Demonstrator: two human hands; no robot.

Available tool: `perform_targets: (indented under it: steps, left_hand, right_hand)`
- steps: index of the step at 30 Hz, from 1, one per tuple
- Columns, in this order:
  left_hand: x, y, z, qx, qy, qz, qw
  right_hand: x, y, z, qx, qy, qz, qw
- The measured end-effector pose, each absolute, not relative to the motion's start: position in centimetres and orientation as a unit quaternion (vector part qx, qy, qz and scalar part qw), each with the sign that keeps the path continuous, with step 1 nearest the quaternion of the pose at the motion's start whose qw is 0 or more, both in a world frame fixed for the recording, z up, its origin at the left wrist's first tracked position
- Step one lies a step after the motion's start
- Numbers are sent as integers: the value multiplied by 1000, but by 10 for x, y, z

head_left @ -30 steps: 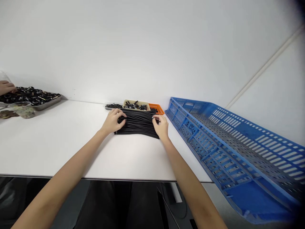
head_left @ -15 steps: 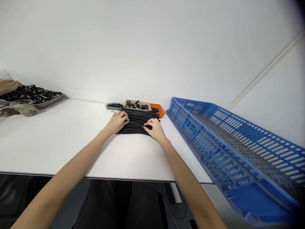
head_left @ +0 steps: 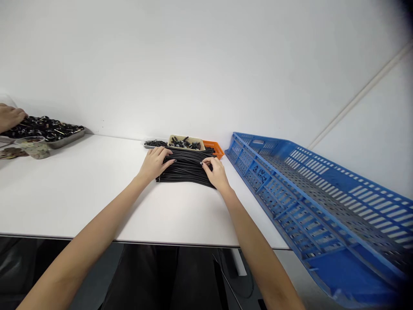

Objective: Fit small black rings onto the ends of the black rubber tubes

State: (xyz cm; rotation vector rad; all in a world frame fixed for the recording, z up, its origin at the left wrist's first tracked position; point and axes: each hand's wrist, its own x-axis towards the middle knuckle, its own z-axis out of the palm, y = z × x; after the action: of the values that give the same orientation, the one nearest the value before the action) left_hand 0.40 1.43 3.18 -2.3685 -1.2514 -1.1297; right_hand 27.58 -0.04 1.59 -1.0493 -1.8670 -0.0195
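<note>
A flat pile of black rubber tubes (head_left: 186,168) lies across the far middle of the white table (head_left: 80,189). My left hand (head_left: 155,163) rests on the pile's left end, fingers spread over the tubes. My right hand (head_left: 216,171) is on the right end, with thumb and fingertips pinching at the tube ends; whether it grips one tube I cannot tell.
Behind the pile stand a beige tray of black parts (head_left: 186,142), a small orange basket (head_left: 213,148) and a metal tray of black rings (head_left: 154,143). A big blue perforated crate (head_left: 309,189) tilts off the table's right. At far left another person's hand (head_left: 9,117) reaches a metal tray of parts (head_left: 48,129).
My right hand drew in over the pile, then shifted back to its right end. My left hand stayed on the left end. The other person's hand moved a little over the far tray.
</note>
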Motion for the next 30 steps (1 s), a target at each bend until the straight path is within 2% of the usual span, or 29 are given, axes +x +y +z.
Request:
perform_targets:
  steps: [11, 17, 25, 30]
  left_hand:
    - [-1, 21, 35, -805, -423, -383, 161]
    - [-7, 26, 36, -767, -456, -435, 122]
    - [-4, 35, 33, -728, -420, -542, 13]
    - [-1, 45, 27, -704, -433, -563, 20]
  right_hand:
    - [270, -3, 18, -422, -734, 22, 532]
    - [282, 3, 18, -458, -668, 21, 586]
    - [284, 22, 4, -458, -611, 67, 642]
    - [285, 33, -4, -446, -602, 94, 655]
